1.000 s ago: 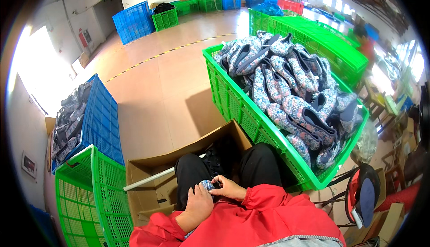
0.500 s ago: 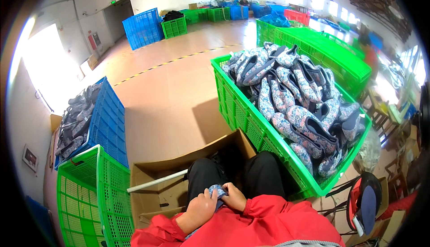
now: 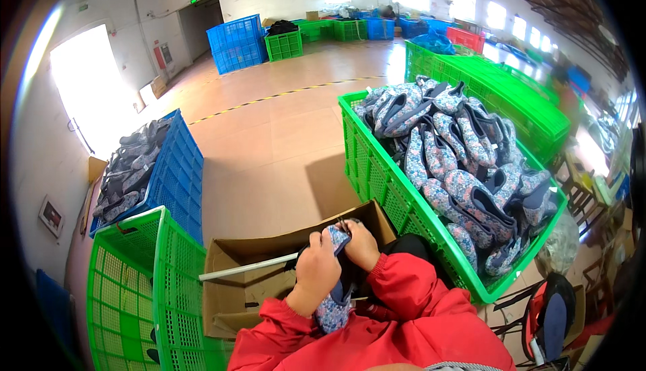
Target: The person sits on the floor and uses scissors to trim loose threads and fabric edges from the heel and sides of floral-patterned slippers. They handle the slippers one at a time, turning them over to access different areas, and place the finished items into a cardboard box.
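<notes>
A floral blue-and-pink fabric shoe (image 3: 334, 314) with a dark lining is held in front of my red jacket, over my lap. Closed around its near side is my left hand (image 3: 317, 271), thumb and fingers up by the shoe's far end. My right hand (image 3: 361, 244) pinches that same far end, next to a small dark bit I cannot make out. Part of the shoe is hidden behind my fingers. Beneath the hands is an open cardboard box (image 3: 232, 297), with a white rod (image 3: 249, 267) lying across it.
To the right stands a green crate (image 3: 377, 169) heaped with similar floral shoes (image 3: 457, 156). A blue crate (image 3: 178, 169) of greyish shoes and a green mesh crate (image 3: 178, 290) stand left. More crates line the far floor. A stool-like stand (image 3: 555, 310) is at lower right.
Both hands have risen and moved forward from my lap with the shoe, which now shows more. My right fingers are bent at its far end. The whole view has shifted slightly.
</notes>
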The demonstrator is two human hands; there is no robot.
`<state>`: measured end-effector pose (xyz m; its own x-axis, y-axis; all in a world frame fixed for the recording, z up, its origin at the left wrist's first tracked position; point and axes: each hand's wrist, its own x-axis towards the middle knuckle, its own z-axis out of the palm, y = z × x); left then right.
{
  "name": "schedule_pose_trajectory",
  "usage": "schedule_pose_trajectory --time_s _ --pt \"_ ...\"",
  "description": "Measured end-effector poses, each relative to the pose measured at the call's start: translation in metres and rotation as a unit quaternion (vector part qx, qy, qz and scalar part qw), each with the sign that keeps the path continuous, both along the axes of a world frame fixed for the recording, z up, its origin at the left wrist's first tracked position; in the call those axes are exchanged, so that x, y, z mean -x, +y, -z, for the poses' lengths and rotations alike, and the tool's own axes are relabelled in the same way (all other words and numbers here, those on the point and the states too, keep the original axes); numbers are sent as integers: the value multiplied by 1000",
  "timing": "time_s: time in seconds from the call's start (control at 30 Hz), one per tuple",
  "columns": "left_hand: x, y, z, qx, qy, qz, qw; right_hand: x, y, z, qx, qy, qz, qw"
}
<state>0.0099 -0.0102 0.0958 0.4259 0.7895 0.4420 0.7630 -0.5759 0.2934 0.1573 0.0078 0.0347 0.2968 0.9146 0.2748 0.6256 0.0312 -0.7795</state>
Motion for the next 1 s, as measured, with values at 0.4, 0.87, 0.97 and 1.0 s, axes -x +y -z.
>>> schedule_pose_trajectory --time_s 0.4,0.87,0.97,1.0 --pt "-1 32 22 -44 -17 39 998 -14 -6 -10 -8 -95 -61 994" --pt "14 34 41 -59 -161 91 981 -16 -12 -20 -43 -36 -164 985" --pt "19 33 42 -48 -152 111 981 -20 -14 -20 -36 -19 -203 978" --pt "20 32 43 -48 -149 115 981 -21 -13 -19 -37 -24 -220 974"
